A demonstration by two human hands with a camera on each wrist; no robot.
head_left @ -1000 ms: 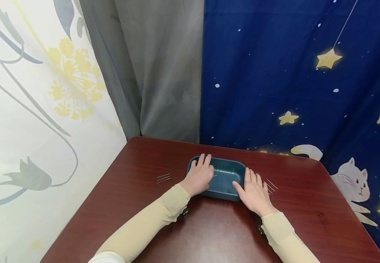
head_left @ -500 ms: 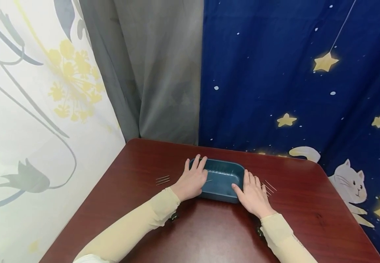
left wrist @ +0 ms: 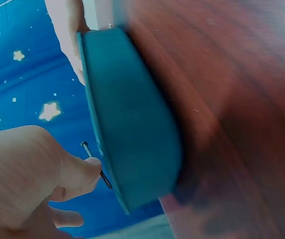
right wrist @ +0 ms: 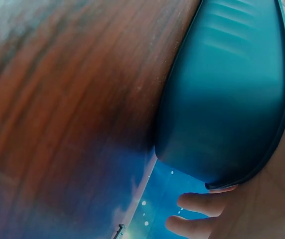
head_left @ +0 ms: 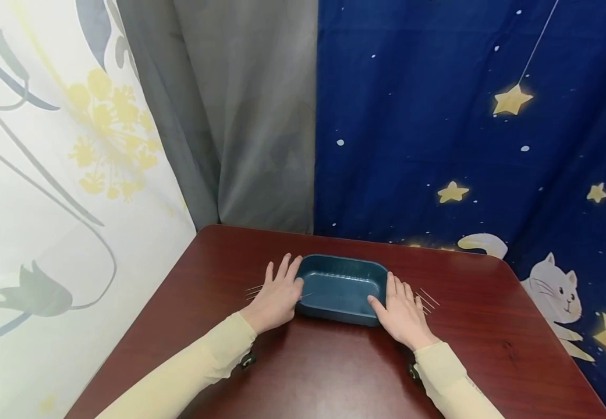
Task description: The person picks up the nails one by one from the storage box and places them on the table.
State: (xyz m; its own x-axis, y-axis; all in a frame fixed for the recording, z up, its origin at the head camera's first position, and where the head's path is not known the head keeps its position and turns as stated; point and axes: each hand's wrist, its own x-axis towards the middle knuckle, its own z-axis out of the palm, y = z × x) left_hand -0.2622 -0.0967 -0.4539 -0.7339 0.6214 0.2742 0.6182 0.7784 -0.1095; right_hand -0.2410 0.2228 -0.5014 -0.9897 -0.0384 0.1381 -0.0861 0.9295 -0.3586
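Note:
A dark teal rectangular box (head_left: 342, 314) with an unlidded top sits on the table. My left hand (head_left: 273, 297) pinches a thin nail (left wrist: 88, 151) between thumb and finger, right at the box's left rim; the nail's flat head shows in the left wrist view. The other left fingers are spread out. My right hand (head_left: 402, 311) rests along the box's right end, fingers straight outside the wall and thumb over the rim. In the right wrist view its fingertips (right wrist: 197, 203) reach past the box's corner.
Several nails (head_left: 429, 302) lie on the reddish-brown table (head_left: 329, 372) just right of my right hand. More nails (head_left: 251, 292) lie left of the box, partly hidden by my left hand. A blue star-patterned curtain (head_left: 413, 116) and a grey curtain (head_left: 266, 116) hang behind.
My left hand has moved left from over the box to its left rim, carrying the nail and uncovering the box's inside. My right hand stays at the right end.

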